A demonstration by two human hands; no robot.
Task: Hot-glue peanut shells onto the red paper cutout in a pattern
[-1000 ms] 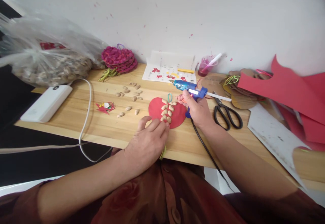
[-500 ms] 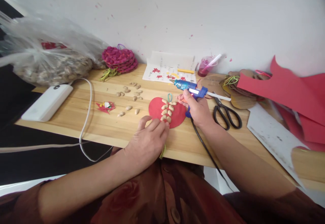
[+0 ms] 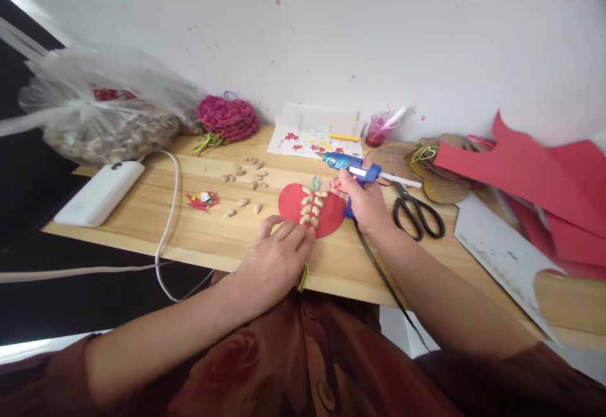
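Note:
A red paper shape [image 3: 290,202] with rounded lobes lies on the table in front of me. Peanuts [image 3: 307,200] in their shells run in two slanting rows down its middle, and a teal loop [image 3: 316,183] sticks out at its top. My left hand [image 3: 279,256] rests at the paper's lower edge, fingers bent together and tips pressed down just below the peanuts; whatever is under them is hidden. A yellow-green tassel [image 3: 303,277] hangs below that hand. My right hand [image 3: 367,202] is wrapped round a blue glue gun [image 3: 343,161], its nozzle pointing left above the paper.
Loose peanuts [image 3: 243,202] and small paper cutouts [image 3: 203,200] lie left, near a white power bank [image 3: 100,193] with a cable. Behind are a bag of peanuts [image 3: 113,130], magenta pieces [image 3: 227,117] and a cup [image 3: 379,128]. Scissors [image 3: 416,212] and red sheets [image 3: 534,177] lie right.
The camera view has shifted slightly. Both hands keep nearly the same places, the left at the paper's lower edge and the right still round the glue gun.

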